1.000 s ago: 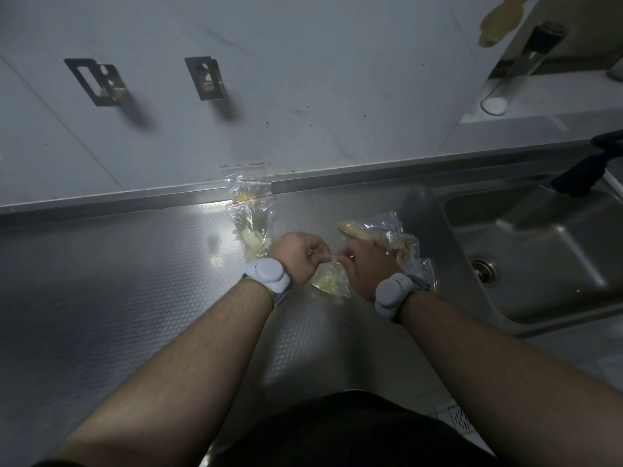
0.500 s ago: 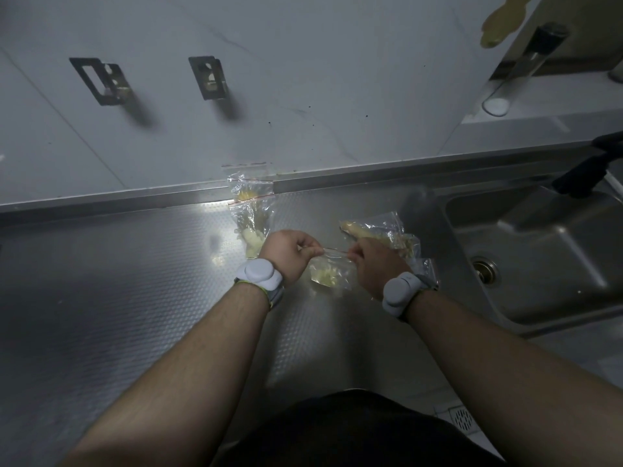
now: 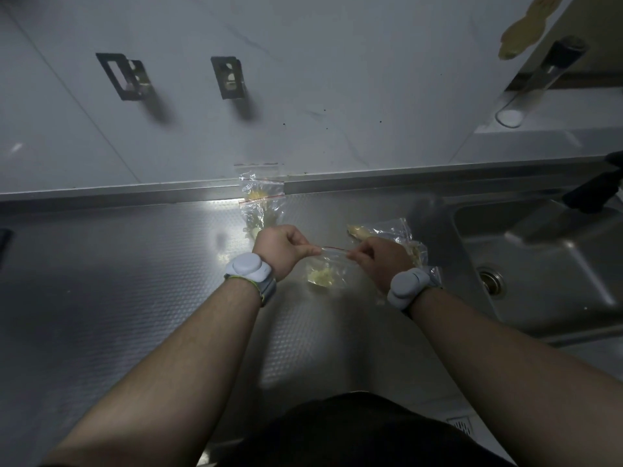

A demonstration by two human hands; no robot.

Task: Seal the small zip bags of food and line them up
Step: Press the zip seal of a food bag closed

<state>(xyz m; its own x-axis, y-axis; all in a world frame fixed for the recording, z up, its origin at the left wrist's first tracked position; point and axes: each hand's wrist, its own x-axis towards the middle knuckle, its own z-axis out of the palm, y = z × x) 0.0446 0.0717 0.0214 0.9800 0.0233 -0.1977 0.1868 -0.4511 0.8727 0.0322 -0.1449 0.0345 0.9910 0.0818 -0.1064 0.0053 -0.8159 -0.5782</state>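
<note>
The dimpled stainless-steel tabletop (image 3: 135,298) fills most of the view, running back to a pale grey wall panel (image 3: 303,96) and, to its right, a recessed steel sink basin (image 3: 556,264). Taking the sink as the landmark: nearest its left rim lies a loose heap of clear zip bags holding yellowish food (image 3: 397,235), partly hidden behind the right wrist. Farther left of the sink, propped against the wall's foot, stands a clear zip bag with a red seal line and pale food (image 3: 261,203).

Between those two, well left of the sink, hangs the small clear zip bag with a red strip and yellow food in its bottom (image 3: 328,273). Its mouth runs left to right, stretched taut between both hands. The left hand (image 3: 281,251) is closed, pinching the strip's left end; the right hand (image 3: 377,261) is closed, pinching the right end. Both sit equally near, one at each end of the strip's long axis, the bag's body hanging toward the person.

The seal probably needs pressing along that axis; whether it is already closed cannot be told.
</note>
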